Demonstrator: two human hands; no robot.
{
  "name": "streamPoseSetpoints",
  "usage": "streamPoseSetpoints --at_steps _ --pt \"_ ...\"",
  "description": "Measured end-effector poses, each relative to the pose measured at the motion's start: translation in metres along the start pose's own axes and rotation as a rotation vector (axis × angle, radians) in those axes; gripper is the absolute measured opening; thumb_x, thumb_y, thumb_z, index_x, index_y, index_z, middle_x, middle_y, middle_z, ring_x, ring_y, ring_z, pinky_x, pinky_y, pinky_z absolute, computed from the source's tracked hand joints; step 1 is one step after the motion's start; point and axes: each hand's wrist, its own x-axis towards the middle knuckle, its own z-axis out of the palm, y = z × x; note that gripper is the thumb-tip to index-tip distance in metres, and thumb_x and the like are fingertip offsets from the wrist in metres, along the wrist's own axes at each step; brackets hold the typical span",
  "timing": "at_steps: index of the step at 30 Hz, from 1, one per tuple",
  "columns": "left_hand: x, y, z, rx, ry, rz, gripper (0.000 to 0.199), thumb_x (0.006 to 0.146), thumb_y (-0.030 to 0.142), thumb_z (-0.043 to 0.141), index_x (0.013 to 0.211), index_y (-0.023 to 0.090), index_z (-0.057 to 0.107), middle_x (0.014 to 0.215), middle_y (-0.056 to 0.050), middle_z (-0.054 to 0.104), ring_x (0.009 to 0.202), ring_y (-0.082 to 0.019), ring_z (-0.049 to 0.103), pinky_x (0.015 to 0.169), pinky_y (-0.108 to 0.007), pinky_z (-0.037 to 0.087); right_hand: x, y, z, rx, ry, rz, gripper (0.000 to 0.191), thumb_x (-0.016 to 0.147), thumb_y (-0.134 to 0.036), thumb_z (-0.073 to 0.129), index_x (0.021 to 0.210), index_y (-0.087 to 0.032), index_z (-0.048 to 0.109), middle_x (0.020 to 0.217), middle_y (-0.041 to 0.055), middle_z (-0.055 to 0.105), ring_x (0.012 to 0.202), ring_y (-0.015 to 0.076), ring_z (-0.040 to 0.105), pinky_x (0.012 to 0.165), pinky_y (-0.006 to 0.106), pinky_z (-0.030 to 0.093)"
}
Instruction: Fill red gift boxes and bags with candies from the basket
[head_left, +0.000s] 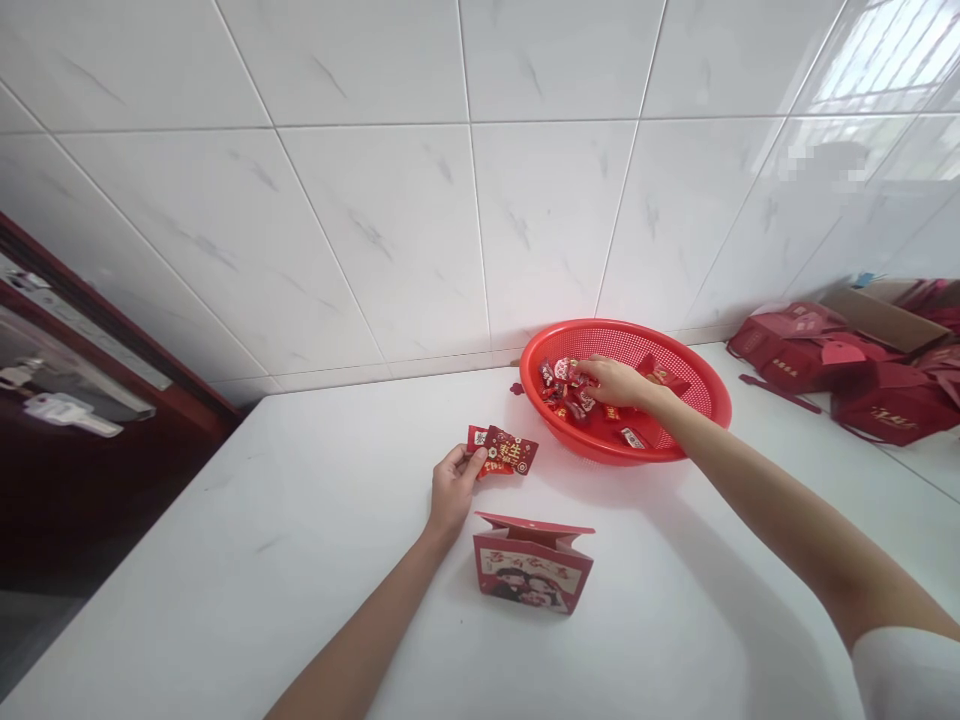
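Observation:
My left hand pinches a few red snack packets with gold lettering, fanned over each other just above the white table. My right hand reaches into a red plastic basket, its fingers closed on a red-and-white wrapped candy. Around those fingers lie several more small wrapped candies, partly hidden by the hand. In front of both hands stands a red paper gift box, upright, its top open, with a cartoon couple printed on the front.
Dark red gift boxes and a cardboard carton crowd the right end of the white table. A tiled wall rises behind. At the left, past the table's edge, is a dark red door with keys.

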Motion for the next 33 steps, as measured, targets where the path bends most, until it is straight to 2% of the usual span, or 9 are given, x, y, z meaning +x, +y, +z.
streamPoseSetpoints --at_steps 3,7,10,13,15,19,26,33 --pt "0.0 0.001 0.0 -0.006 -0.005 -0.001 0.042 0.066 0.056 0.082 0.076 0.017 0.07 0.079 -0.006 0.074 0.073 -0.02 0.067 0.068 -0.029 0.053 -0.004 0.0 -0.009 0.004 -0.027 0.02 0.031 0.095 -0.022 0.051 0.125 -0.019 0.06 0.126 0.014 0.066 0.116 0.0291 0.061 0.079 0.03 0.044" --pt "0.0 0.003 0.001 -0.006 -0.007 -0.001 0.042 0.064 0.056 0.083 0.074 0.017 0.07 0.076 -0.006 0.075 0.071 -0.02 0.066 0.067 -0.029 0.052 -0.015 0.005 -0.018 -0.002 -0.191 0.055 0.011 0.09 -0.028 0.061 0.092 -0.02 0.068 0.097 0.0097 0.072 0.092 0.0265 0.068 0.067 0.03 0.044" --pt "0.0 0.003 0.001 -0.007 -0.009 -0.003 0.042 0.064 0.057 0.083 0.073 0.018 0.069 0.077 -0.006 0.075 0.071 -0.02 0.067 0.067 -0.029 0.053 -0.023 0.01 -0.013 -0.018 -0.372 0.099 0.02 0.075 -0.033 0.077 0.069 -0.02 0.064 0.071 0.0062 0.067 0.071 0.0246 0.067 0.057 0.029 0.044" --pt "0.0 0.003 0.001 -0.009 -0.013 -0.007 0.043 0.064 0.058 0.083 0.075 0.018 0.07 0.078 -0.007 0.076 0.073 -0.02 0.067 0.068 -0.03 0.053 -0.026 0.012 0.001 -0.022 -0.511 0.114 0.024 0.063 -0.02 0.082 0.056 -0.019 0.059 0.055 0.0023 0.06 0.058 0.022 0.063 0.053 0.029 0.044" --pt "0.0 0.002 0.001 -0.005 -0.015 -0.005 0.043 0.064 0.058 0.083 0.075 0.018 0.07 0.079 -0.007 0.076 0.073 -0.021 0.067 0.068 -0.03 0.053 -0.025 0.012 0.007 -0.004 -0.518 0.088 0.019 0.062 -0.013 0.077 0.059 -0.02 0.06 0.056 0.0015 0.06 0.058 0.0215 0.063 0.053 0.028 0.043" --pt "0.0 0.003 0.001 0.004 -0.014 0.007 0.042 0.064 0.058 0.082 0.073 0.018 0.069 0.076 -0.006 0.074 0.073 -0.021 0.067 0.068 -0.03 0.053 -0.02 0.013 0.008 0.057 -0.381 0.021 0.015 0.068 -0.011 0.068 0.079 -0.021 0.064 0.081 0.0049 0.067 0.07 0.0215 0.063 0.054 0.027 0.04" --pt "0.0 0.003 0.002 0.003 -0.01 0.018 0.042 0.064 0.057 0.082 0.073 0.018 0.07 0.071 -0.004 0.072 0.072 -0.021 0.067 0.067 -0.03 0.053 -0.011 0.024 0.008 0.156 -0.197 -0.049 0.033 0.073 -0.004 0.053 0.098 -0.021 0.067 0.092 0.007 0.067 0.082 0.0218 0.063 0.063 0.025 0.042" --pt "-0.001 0.003 0.001 0.011 -0.028 0.01 0.04 0.067 0.056 0.082 0.073 0.018 0.069 0.075 -0.005 0.073 0.073 -0.021 0.067 0.068 -0.03 0.052 -0.009 0.029 0.013 0.233 -0.139 -0.055 0.048 0.072 -0.004 0.052 0.112 -0.025 0.069 0.107 0.0061 0.07 0.09 0.0226 0.065 0.07 0.026 0.047"
